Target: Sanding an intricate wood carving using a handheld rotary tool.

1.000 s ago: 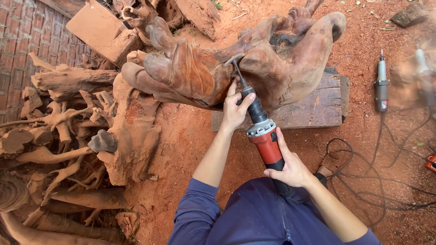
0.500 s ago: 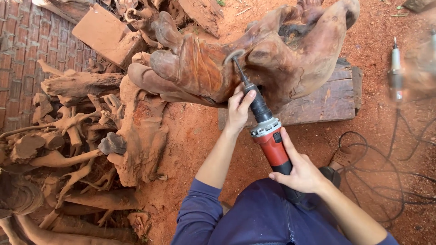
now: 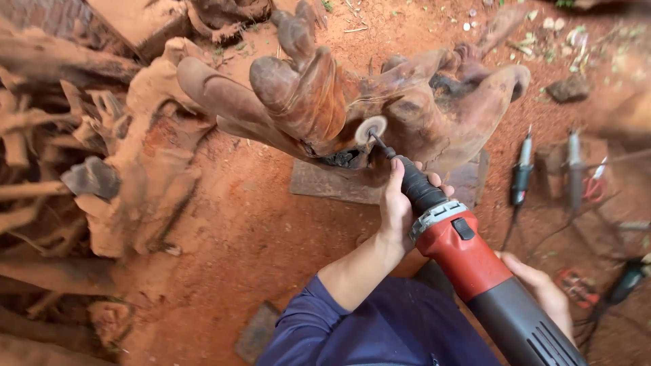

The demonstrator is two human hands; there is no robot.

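Note:
A red and black die grinder (image 3: 468, 257) runs from lower right up to the middle. My left hand (image 3: 400, 203) grips its black neck, and my right hand (image 3: 539, 291) holds the rear body from below. Its small round sanding wheel (image 3: 371, 129) touches a large reddish carved tree root (image 3: 325, 102) that rests on a flat wooden block (image 3: 332, 181). My dark blue sleeve and lap fill the bottom middle.
Gnarled roots and wood pieces (image 3: 102, 176) are piled at the left. Two slim rotary tools (image 3: 521, 173) (image 3: 575, 169) with cables lie on the red dirt at the right, beside a black tool (image 3: 627, 278). A flat slab (image 3: 146, 24) lies at top left.
The view has moved closer to the root. The grinder's wheel has shifted along the carved root, with both hands keeping their grip on the tool.

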